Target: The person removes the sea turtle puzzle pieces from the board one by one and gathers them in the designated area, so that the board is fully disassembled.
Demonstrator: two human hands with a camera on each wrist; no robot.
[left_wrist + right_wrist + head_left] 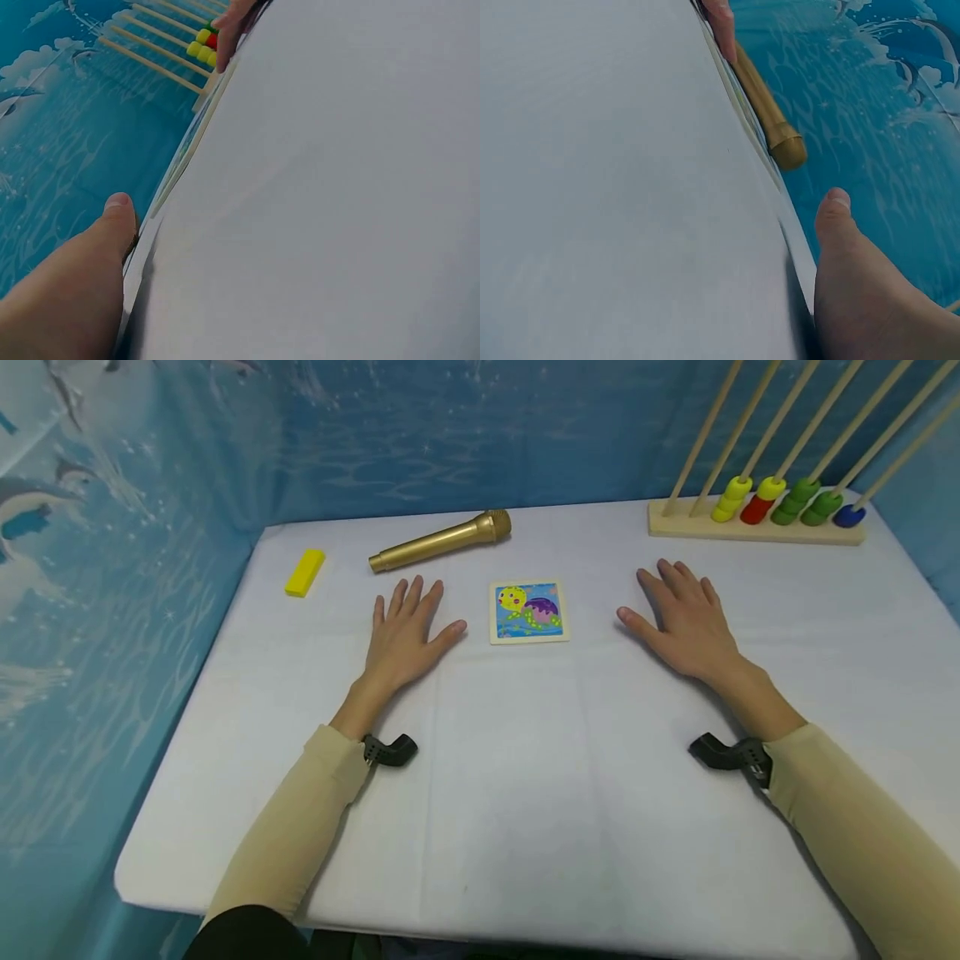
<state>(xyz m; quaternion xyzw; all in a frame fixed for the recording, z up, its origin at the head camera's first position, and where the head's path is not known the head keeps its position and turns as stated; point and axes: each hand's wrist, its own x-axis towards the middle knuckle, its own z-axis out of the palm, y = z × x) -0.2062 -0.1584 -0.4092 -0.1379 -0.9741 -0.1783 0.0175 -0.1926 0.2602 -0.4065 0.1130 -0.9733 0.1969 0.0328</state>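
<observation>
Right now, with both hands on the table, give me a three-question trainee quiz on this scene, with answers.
1. What lies between the left hand and the right hand?
2. In the head view, where is the yellow block relative to the golden microphone: a) right, b) left, c) on top?
3. True or false: the right hand grips the golden microphone.

Key: 1. The turtle picture tile. 2. b. 3. False; it holds nothing.

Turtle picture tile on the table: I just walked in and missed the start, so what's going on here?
A person's left hand and right hand rest palm down on the white tablecloth, holding nothing. The turtle picture tile lies between them, touched by neither. Just beyond the left hand lies a gold microphone, with a yellow block left of it. A bead abacus stands at the far right.
</observation>
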